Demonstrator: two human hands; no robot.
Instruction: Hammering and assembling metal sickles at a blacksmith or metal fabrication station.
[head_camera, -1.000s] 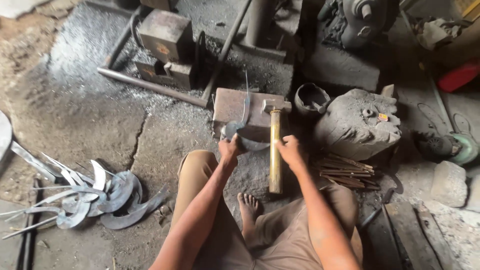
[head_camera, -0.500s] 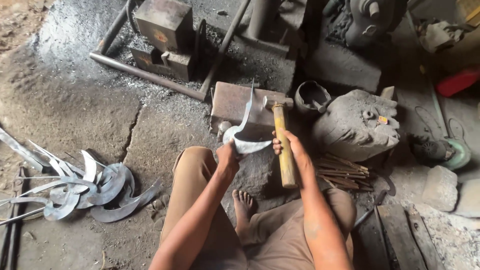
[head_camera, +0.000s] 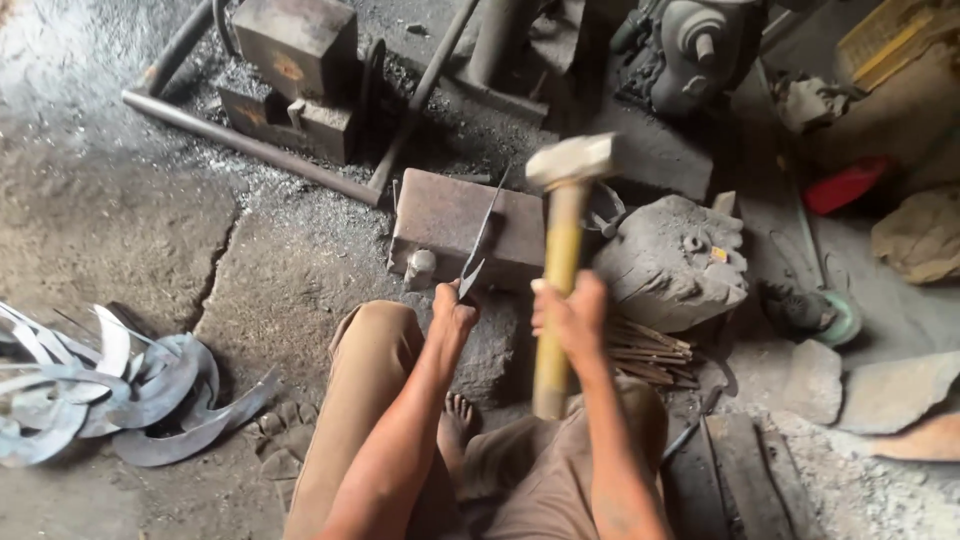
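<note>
The rusty rectangular steel anvil block (head_camera: 450, 225) is seen at twelve o'clock. A yellow-handled mallet (head_camera: 562, 250) is gripped raised by the right hand (head_camera: 572, 315); a thin curved grey blade (head_camera: 480, 240) is pinched edge-up on the block by the left hand (head_camera: 452, 310). The striking step is judged underway; a squarely aimed blow is called for.

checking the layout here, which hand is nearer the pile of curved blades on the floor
Left. The left hand holds a thin blade on the anvil block, on the side toward the pile of curved blades; the right hand grips the hammer handle farther away.
</note>
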